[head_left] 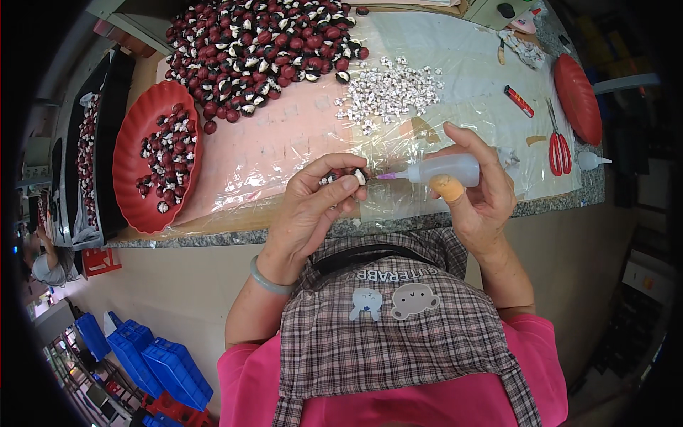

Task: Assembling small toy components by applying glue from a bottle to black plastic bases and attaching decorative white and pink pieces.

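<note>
My left hand (pixel 313 203) is closed, its fingertips pinching a small dark red, black and white piece (pixel 358 176). Fingers partly cover the piece, and other small pieces seem to sit in the same grip. From the right, my right hand (pixel 489 188) squeezes a translucent dispensing bottle (pixel 455 169) lying level between thumb and fingers. An orange finger cot (pixel 447 188) covers that thumb. The bottle's thin purple-based nozzle (pixel 388 176) points left, its tip close to the piece; whether they touch I cannot tell.
Beyond my hands lie a large heap of dark red, black and white pieces (pixel 263 46) and a pile of small white pieces (pixel 391 89). A red scalloped tray (pixel 126 171) of pieces stands left. Red-handled scissors (pixel 559 153), a lighter (pixel 519 101) and another red tray (pixel 576 99) lie right.
</note>
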`<act>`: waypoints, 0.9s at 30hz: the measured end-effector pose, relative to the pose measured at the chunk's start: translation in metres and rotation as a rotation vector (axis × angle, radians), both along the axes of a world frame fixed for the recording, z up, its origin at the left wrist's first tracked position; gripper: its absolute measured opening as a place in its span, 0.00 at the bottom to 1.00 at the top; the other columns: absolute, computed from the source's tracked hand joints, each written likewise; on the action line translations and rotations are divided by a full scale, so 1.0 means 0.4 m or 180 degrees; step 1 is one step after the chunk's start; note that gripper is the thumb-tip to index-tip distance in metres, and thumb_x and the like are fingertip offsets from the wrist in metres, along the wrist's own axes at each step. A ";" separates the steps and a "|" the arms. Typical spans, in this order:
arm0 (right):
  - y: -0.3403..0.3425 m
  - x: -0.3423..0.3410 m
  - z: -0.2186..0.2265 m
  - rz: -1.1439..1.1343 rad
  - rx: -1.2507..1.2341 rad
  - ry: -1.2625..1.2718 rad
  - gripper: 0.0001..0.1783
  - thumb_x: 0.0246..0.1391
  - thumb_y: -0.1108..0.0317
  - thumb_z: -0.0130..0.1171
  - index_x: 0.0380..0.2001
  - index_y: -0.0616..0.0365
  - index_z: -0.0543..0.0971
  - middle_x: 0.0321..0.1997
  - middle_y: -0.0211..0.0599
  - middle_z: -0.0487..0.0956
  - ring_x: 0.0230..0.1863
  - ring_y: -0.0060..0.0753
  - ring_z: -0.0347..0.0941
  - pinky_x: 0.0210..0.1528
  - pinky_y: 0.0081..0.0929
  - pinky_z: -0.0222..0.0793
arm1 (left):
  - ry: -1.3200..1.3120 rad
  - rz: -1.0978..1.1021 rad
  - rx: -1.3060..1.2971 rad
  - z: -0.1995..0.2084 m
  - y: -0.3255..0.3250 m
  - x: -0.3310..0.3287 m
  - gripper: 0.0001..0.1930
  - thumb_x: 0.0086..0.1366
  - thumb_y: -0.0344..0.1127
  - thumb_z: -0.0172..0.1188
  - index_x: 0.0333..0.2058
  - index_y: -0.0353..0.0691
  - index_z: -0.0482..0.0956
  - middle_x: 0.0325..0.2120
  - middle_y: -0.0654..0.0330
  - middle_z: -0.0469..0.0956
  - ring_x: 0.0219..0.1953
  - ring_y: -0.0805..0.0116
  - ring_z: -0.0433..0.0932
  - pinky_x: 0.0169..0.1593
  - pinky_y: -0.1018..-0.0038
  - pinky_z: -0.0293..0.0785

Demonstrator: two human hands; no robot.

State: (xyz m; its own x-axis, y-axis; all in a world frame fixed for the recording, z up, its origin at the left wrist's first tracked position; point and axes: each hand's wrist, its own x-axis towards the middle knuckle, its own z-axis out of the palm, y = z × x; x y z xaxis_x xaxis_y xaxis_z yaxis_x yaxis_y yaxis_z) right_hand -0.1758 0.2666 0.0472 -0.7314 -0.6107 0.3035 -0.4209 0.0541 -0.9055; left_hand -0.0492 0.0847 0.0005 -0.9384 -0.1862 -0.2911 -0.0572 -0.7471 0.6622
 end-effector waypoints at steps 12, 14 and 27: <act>-0.011 0.000 0.002 0.0070 0.0163 0.0452 0.26 0.46 0.71 0.67 0.51 0.64 0.73 0.41 0.46 0.80 0.37 0.36 0.80 0.40 0.27 0.74 | -0.0029 -0.0041 0.0012 -0.002 0.001 0.000 0.12 0.64 0.25 0.56 0.47 0.34 0.75 0.30 0.64 0.73 0.33 0.78 0.76 0.33 0.87 0.71; -0.012 -0.001 0.001 0.0099 0.0162 0.0593 0.26 0.46 0.71 0.67 0.51 0.64 0.73 0.41 0.47 0.80 0.37 0.36 0.80 0.40 0.27 0.74 | -0.0043 -0.0032 0.0017 -0.003 0.003 0.000 0.12 0.64 0.25 0.56 0.47 0.34 0.75 0.30 0.64 0.73 0.32 0.79 0.76 0.32 0.87 0.71; -0.013 -0.020 -0.002 0.0280 0.0060 0.1018 0.26 0.46 0.69 0.68 0.48 0.65 0.74 0.39 0.44 0.80 0.35 0.32 0.78 0.32 0.23 0.74 | 0.0006 -0.0056 0.0149 -0.014 -0.007 0.005 0.12 0.64 0.26 0.56 0.47 0.33 0.75 0.33 0.60 0.75 0.32 0.78 0.74 0.33 0.86 0.70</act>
